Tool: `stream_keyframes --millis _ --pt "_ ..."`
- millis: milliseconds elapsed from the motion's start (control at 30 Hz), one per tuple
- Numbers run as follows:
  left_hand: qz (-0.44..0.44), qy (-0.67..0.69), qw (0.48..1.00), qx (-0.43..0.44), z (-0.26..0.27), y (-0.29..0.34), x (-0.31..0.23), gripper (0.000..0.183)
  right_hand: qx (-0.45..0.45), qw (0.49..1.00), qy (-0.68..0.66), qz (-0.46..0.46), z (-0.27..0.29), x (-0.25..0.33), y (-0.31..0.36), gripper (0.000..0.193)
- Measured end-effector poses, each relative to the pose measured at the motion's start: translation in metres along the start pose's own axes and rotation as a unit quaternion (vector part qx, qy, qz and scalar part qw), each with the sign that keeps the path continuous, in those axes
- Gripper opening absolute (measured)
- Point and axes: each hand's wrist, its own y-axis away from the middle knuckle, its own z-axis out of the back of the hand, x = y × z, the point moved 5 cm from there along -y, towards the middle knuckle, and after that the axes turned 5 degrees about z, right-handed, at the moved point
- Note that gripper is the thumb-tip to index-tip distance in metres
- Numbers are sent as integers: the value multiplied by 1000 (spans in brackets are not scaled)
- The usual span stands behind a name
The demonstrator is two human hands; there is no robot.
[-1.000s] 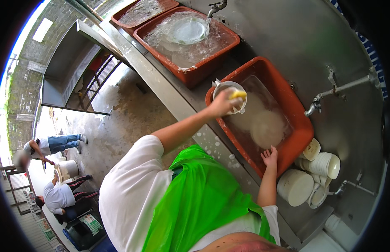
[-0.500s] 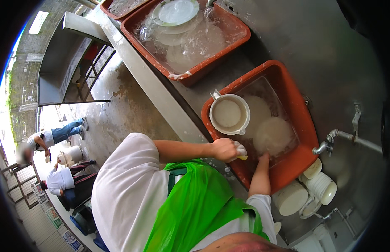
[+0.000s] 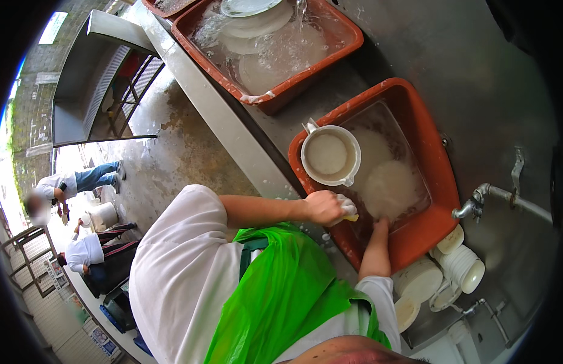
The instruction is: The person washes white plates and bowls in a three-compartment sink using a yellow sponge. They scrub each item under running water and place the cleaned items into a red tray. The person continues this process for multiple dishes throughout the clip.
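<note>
My left hand point(image 3: 325, 207) is closed around a yellow sponge point(image 3: 352, 217), held over the near left rim of an orange-red plastic tub point(image 3: 432, 233). White suds cover its fingers. My right hand point(image 3: 382, 227) dips into the cloudy water of the same tub, and its fingers are hidden below the surface. Just beyond it, a pale round plate point(image 3: 392, 189) shows dimly under the water. A white handled pot point(image 3: 328, 155) with a pouring lip sits at the tub's left side, some cloudy liquid inside.
A second orange-red tub point(image 3: 275, 102) with plates under running water stands farther off on the metal counter point(image 3: 224, 127). Right of my tub are a tap point(image 3: 469, 209) and stacked white bowls point(image 3: 460, 267). Two people point(image 3: 87, 258) are at the far left.
The whole view has shifted slightly, so the tubs sit higher in the picture. A little more of the sponge shows in my left hand. My right hand stays in the water.
</note>
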Motion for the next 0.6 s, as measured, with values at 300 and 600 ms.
stream_keyframes --millis 300,600 --pt "96 -122 988 8 -9 3 3 34 78 993 -88 -22 15 15 30 40" --pt "152 222 952 -146 14 -22 -25 32 389 860 -329 26 56 58 163 42"
